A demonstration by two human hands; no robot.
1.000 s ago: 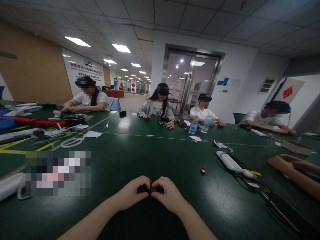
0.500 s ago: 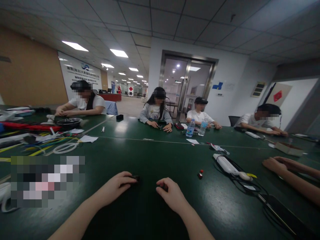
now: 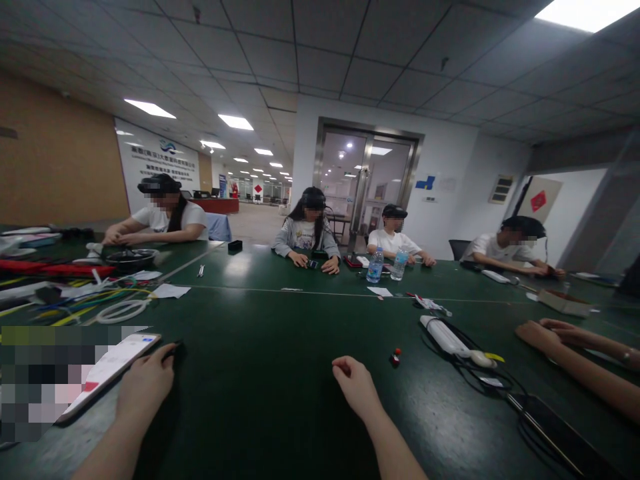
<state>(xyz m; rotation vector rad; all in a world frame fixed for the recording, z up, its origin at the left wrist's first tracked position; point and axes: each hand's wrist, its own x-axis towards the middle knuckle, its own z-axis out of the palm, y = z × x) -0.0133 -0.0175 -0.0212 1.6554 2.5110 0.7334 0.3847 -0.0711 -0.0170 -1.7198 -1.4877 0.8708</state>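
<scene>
One dark piece (image 3: pixel 177 346) pinched in left hand (image 3: pixel 145 381), beside one phone (image 3: pixel 120 363); right hand (image 3: pixel 356 385), fingers curled narrow, cannot tell if empty. Two bottles (image 3: pixel 375 269) stand beyond. Moments earlier, piece was nearer right hand.

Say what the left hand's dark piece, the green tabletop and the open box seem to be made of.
Dark piece: perhaps plastic, as it looks black, but it is too small and blurred to settle material or finish.
Green tabletop: maybe laminate or a rubber mat, smooth and semi-gloss, since it reflects light patches.
Open box: likely cardboard, matt, going by its dull brownish walls.
</scene>
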